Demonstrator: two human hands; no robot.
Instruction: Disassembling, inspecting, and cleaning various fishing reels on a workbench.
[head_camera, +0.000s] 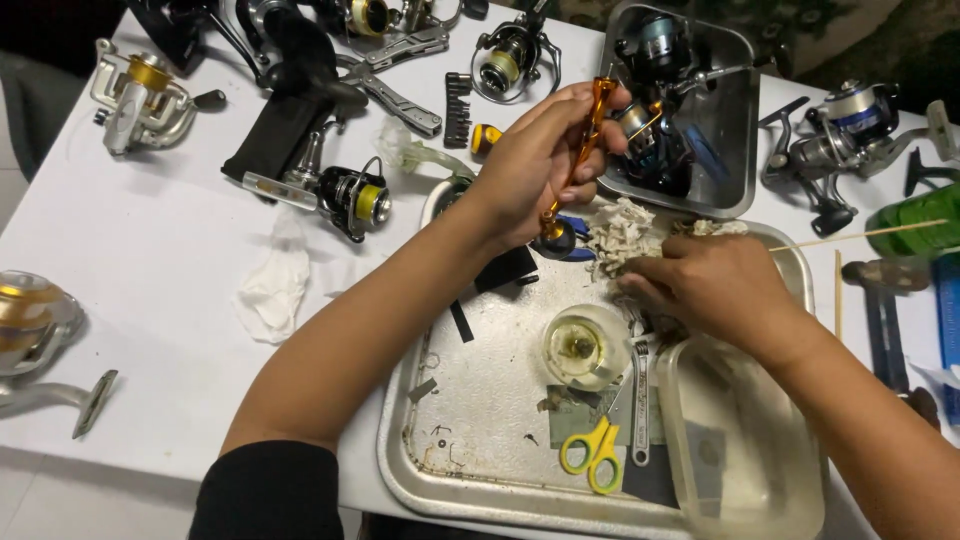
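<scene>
The left hand (535, 165) grips an orange reel handle (582, 150) upright above the metal tray's (470, 400) far edge. The right hand (715, 290) presses curled fingers onto a crumpled white wad (620, 235), perhaps tissue, there. Nearer lie a small glass cup (583, 347), yellow scissors (592, 455) and a clear plastic box (745, 450).

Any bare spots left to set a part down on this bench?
Free: white table between the crumpled tissue, the gold reel and the left forearm; tray floor left of the glass cup. Crowded: the table's far edge with reels and tools, and the small metal tray.
</scene>
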